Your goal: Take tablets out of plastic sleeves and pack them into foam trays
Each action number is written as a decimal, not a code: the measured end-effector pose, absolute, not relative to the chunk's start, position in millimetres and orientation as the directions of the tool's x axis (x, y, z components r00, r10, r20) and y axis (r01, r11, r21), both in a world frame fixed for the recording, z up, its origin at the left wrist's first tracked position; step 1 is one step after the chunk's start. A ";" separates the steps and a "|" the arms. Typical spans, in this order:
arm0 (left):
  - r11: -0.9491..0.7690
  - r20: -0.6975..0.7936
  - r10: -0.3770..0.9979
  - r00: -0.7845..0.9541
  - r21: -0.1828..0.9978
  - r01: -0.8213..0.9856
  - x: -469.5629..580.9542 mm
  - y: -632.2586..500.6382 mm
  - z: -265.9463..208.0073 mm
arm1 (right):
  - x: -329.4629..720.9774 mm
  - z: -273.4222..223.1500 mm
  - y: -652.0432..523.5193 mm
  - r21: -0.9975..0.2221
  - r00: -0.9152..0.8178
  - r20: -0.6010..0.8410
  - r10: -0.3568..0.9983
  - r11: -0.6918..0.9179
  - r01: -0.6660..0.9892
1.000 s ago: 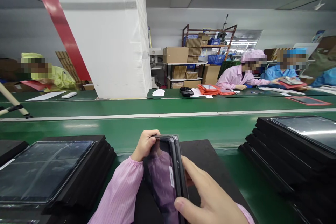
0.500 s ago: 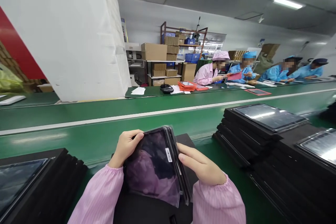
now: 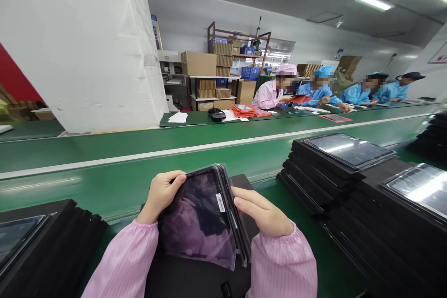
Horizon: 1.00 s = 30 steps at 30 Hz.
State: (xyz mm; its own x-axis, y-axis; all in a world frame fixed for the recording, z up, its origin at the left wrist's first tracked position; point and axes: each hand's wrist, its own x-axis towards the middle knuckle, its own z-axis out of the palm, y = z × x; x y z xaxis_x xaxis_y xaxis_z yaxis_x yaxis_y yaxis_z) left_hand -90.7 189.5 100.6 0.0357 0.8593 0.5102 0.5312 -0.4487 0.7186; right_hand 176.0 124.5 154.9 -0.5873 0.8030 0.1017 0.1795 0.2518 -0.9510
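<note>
We have the left hand (image 3: pixel 162 193) on the upper left corner of a tablet bundle (image 3: pixel 195 223), thumb over the front face, other fingers bent behind the corner and mostly hidden; the grip is closed on it. The right hand (image 3: pixel 263 209) is at the bundle's right edge, fingers fairly straight and only slightly parted, tips touching the edge; we can't tell whether they pinch anything. The bundle is at least 2 dark panels in clear plastic, tilted up on edge, glossy front toward us with a pink reflection, white label (image 3: pixel 220 202) near its right side. It's above a black slab (image 3: pixel 195 279) right in front of us; we can't tell if its lower edge touches.

Left: a black stack (image 3: pixel 77 237) with a glossy panel (image 3: pixel 19 235) on top. Right: 2 glossy panels, a rear panel (image 3: pixel 351 149) and a nearer panel (image 3: pixel 421 188), both lying flat on black piles (image 3: pixel 314 172). Behind the bundle, a green conveyor (image 3: pixel 139 177) runs across with a white strip (image 3: pixel 115 159).

Far side: a co-worker in pink (image 3: pixel 267 95), others in blue, a red-edged pile (image 3: pixel 243 111), a black device (image 3: pixel 216 114), white papers (image 3: pixel 178 117).
</note>
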 end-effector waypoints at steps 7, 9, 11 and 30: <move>-0.380 0.445 0.896 0.018 0.744 0.550 -93.4 188.4 98.3 | 175.9 143.6 131.0 -0.968 -0.588 0.143 0.796 0.236 0.085; -0.372 0.433 0.901 0.018 0.751 0.546 -93.4 188.3 98.1 | 175.8 142.8 131.1 -0.970 -0.585 0.152 0.796 0.234 0.066; -0.366 0.425 0.905 0.017 0.758 0.540 -92.9 188.5 98.2 | 175.6 142.7 130.3 -0.972 -0.575 0.159 0.802 0.230 0.052; -0.524 0.517 0.850 0.105 0.804 0.283 -96.0 196.0 88.4 | 153.2 165.7 108.2 -0.897 -0.613 0.231 0.756 0.410 0.167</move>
